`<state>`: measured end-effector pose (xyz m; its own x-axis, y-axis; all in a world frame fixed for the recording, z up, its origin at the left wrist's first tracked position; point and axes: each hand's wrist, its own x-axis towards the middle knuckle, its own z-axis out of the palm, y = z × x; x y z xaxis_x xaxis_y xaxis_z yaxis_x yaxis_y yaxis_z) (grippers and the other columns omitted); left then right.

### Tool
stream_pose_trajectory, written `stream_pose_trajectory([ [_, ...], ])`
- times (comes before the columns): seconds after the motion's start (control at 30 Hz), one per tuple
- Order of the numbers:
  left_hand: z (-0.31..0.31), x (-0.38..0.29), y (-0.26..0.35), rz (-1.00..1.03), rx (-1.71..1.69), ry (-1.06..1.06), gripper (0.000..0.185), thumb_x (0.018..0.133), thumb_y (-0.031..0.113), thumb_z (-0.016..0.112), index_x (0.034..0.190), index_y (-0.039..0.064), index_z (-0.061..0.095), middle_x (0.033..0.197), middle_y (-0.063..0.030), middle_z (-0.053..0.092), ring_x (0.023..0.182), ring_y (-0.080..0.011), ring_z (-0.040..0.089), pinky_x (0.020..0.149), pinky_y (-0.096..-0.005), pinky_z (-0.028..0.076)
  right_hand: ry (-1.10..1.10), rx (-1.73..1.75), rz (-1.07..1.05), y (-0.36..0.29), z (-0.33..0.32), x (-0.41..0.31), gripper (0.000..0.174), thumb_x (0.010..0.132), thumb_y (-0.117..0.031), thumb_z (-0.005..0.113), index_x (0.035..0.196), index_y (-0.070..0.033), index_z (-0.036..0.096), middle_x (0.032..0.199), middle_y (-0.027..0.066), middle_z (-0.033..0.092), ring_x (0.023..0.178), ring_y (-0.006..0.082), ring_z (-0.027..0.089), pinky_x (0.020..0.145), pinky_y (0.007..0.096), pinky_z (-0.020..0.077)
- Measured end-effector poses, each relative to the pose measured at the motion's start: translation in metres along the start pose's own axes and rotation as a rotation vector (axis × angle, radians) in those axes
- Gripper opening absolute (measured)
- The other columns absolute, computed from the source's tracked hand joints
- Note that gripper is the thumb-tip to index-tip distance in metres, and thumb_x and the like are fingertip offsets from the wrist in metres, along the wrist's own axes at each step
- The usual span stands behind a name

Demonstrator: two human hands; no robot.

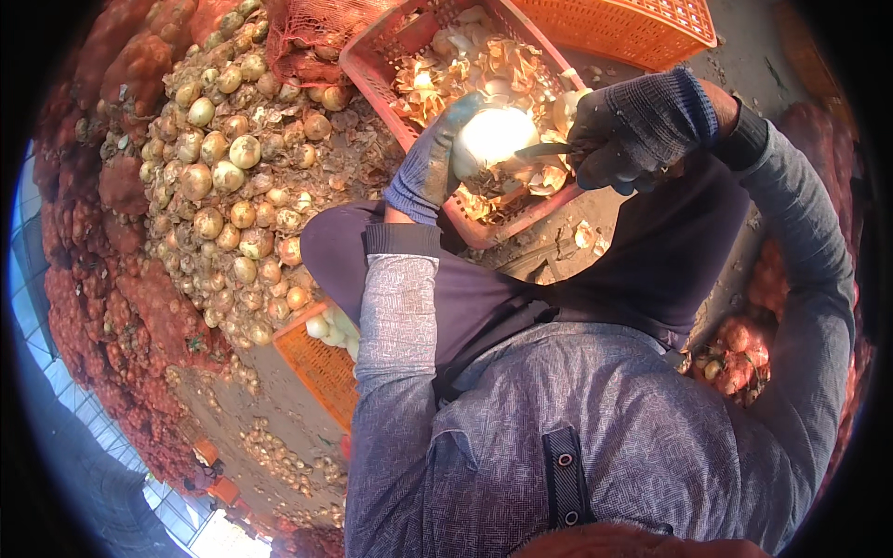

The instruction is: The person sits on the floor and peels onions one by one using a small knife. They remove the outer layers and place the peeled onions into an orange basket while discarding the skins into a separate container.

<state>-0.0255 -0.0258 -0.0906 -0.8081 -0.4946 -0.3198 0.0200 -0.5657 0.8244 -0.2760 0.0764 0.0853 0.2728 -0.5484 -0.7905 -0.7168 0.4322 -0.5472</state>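
My left hand (439, 150), in a blue knit glove with a coated palm, grips a large white peeled onion (494, 139) over a red plastic crate (481, 234). Brown roots or skin hang at the onion's lower side. My right hand (631, 132), in a dirty grey-blue glove, is closed around a small knife whose dark blade (544, 150) points left, at the onion's right side. Most of the handle is hidden in the fist. Papery onion skins (502, 66) lie in the crate, and another pale onion (566, 110) shows beside the right hand.
A big heap of unpeeled onions (227, 174) lies on the left, with red mesh sacks (132, 300) behind it. An orange crate (317, 363) with peeled onions stands by my left thigh. Another orange crate (621, 35) is beyond the red one. More sacked onions (736, 356) are at the right.
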Motion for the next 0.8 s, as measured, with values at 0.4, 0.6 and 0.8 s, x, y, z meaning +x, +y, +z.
stream_pose_trajectory([
  [0.4,0.016,0.015,-0.007,0.046,-0.213,0.091,0.074,0.104,0.065,0.060,0.143,0.002,0.062,0.132,-0.0140,0.073,0.118,-0.0265,0.074,0.101,-0.0427,0.064,0.220,0.804,-0.439,0.041,0.138,0.076,0.036,0.105,-0.034,0.067,0.094,0.000,0.073,0.069,0.0061,0.070,0.054,0.0124,0.065,0.050,0.0278,0.0507],
  [0.6,0.025,0.004,0.015,0.067,-0.260,0.168,0.095,0.096,0.072,0.061,0.151,-0.005,0.054,0.148,-0.0216,0.064,0.131,-0.0334,0.066,0.112,-0.0475,0.055,0.121,0.698,-0.592,0.051,0.095,0.070,0.034,0.104,-0.032,0.068,0.101,0.001,0.073,0.075,0.0080,0.072,0.057,0.0129,0.067,0.049,0.0268,0.0529],
  [0.8,0.023,-0.015,0.024,0.079,-0.236,-0.155,0.095,0.096,0.059,0.074,0.159,-0.006,0.045,0.157,-0.0203,0.056,0.137,-0.0289,0.061,0.113,-0.0443,0.055,0.037,0.051,-0.230,0.020,0.006,0.022,0.021,0.100,-0.022,0.072,0.097,-0.002,0.075,0.072,0.0055,0.072,0.056,0.0132,0.068,0.046,0.0270,0.0544],
])
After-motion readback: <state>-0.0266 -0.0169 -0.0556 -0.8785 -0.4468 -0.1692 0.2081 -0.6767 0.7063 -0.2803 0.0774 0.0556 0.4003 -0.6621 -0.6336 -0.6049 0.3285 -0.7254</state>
